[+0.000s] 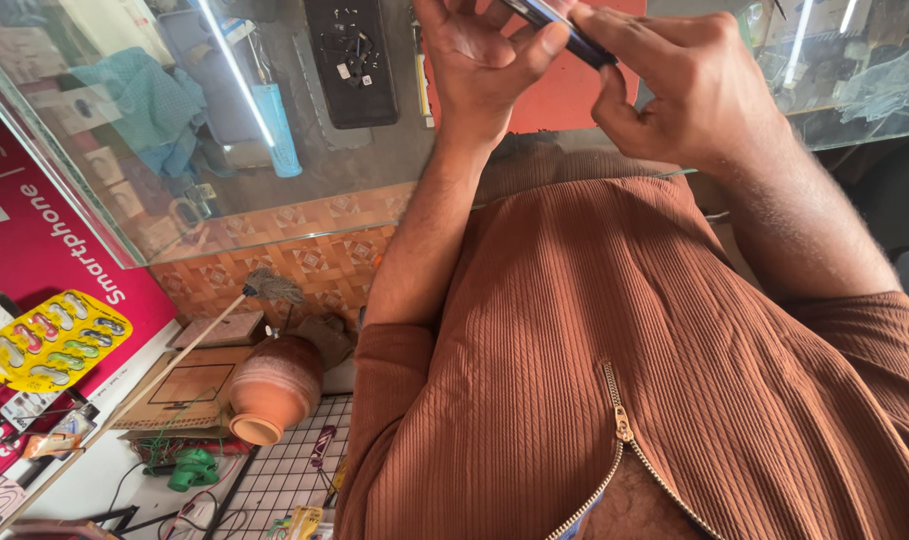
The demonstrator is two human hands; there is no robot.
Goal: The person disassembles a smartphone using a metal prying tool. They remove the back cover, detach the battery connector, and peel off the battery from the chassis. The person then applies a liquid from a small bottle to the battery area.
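Both my hands are raised over a glass counter (355,190) at the top of the head view. My left hand (480,60) and my right hand (690,85) together hold a thin dark blue phone (565,30), seen edge-on between the fingertips. The left thumb presses on its near edge; the right fingers pinch its right end. My rust-brown ribbed zip shirt (625,370) fills the lower right.
On the glass lie a black tray of small parts (352,60), a blue cylinder (277,130), a teal cloth (145,95) and a red mat (565,100). Below left are a clay pot (275,385), a stick broom (175,350), a yellow card of small items (55,340) and a wire grid (285,470).
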